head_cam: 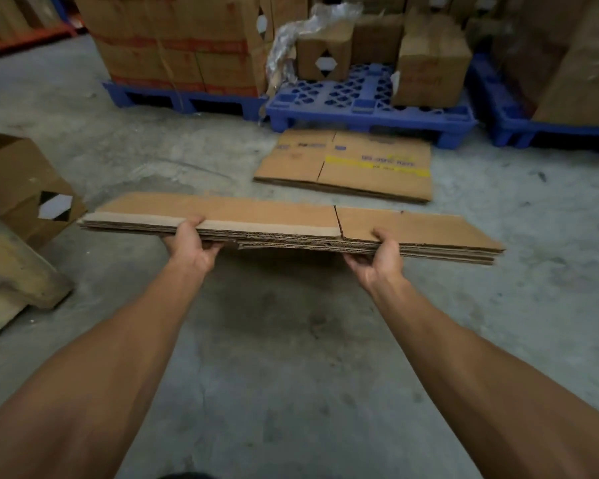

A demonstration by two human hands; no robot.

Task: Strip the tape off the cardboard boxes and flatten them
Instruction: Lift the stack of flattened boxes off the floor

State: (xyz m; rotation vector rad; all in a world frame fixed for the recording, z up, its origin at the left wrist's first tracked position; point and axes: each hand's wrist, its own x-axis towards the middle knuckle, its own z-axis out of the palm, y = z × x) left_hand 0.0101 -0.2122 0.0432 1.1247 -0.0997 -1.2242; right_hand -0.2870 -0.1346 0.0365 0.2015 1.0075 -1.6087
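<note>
The left hand [191, 245] and right hand [381, 257] each pinch the near edge of the flattened brown cardboard stack [291, 226], likely light, stiff, best gripped wide apart.

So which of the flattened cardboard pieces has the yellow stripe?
The flattened box on the floor, lying just before the middle blue pallet. The flattened stack held in both hands is plain brown.

head cam | worn high | faces forward-down | near hands [284, 248] | wide over floor [291, 375]
</note>
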